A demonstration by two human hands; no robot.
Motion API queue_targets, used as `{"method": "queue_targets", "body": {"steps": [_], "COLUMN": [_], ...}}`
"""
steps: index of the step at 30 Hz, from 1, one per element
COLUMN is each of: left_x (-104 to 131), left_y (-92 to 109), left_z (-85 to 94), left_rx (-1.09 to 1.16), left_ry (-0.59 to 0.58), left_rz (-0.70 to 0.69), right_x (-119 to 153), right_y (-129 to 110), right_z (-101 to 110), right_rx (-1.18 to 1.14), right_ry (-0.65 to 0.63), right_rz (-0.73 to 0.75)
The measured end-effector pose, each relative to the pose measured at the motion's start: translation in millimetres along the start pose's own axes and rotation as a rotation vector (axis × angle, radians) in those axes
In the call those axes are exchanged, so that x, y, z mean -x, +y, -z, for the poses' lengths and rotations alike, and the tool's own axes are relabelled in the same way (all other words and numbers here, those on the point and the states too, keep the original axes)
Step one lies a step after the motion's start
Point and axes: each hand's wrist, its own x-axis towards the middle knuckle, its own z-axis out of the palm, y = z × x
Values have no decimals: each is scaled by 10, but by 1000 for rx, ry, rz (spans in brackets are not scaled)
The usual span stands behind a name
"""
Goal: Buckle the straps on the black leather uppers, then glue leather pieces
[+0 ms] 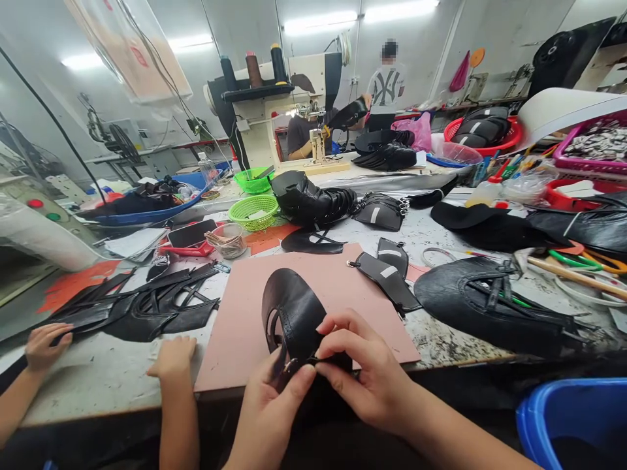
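A black leather shoe upper (298,313) is held up over the front edge of a pink board (235,326). My left hand (279,405) is closed on its lower left part, thumb and fingers pinching by a small shiny metal piece. My right hand (372,372) pinches the upper's lower right edge, its thumb tip close to the left thumb. What exactly lies between the fingertips is partly hidden. On the board's right side rest black leather pieces (386,277) with a pale strip and a small buckle.
Stacked black uppers (313,202) lie behind the board, more uppers (490,300) to the right. At left, a co-worker's hands (176,356) rest near strappy black pieces (166,303). A green basket (253,212), a sewing machine (264,124) and a blue bin (578,391) surround the work.
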Motion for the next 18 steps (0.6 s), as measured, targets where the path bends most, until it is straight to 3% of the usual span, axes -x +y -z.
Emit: {"method": "queue_targets", "body": {"steps": [3,7,13,18], "left_x": [-10,1,-6,-13], "left_y": [29,-23,-30,-40], "left_z": [-23,-19,8,27], "left_rx": [-35,-63,-44,-87], "left_ry": [58,84,66,73], "left_rz": [-63,-143,-123,-107], "right_x": [20,87,95,82], "right_y": [27,67,94,101], "right_z": [23,-29,-75,-74], "right_rx": [-41,-179,-302,-321], "right_ry": [21,177,286,305], "right_rz": [-22,-146,-211,-270]}}
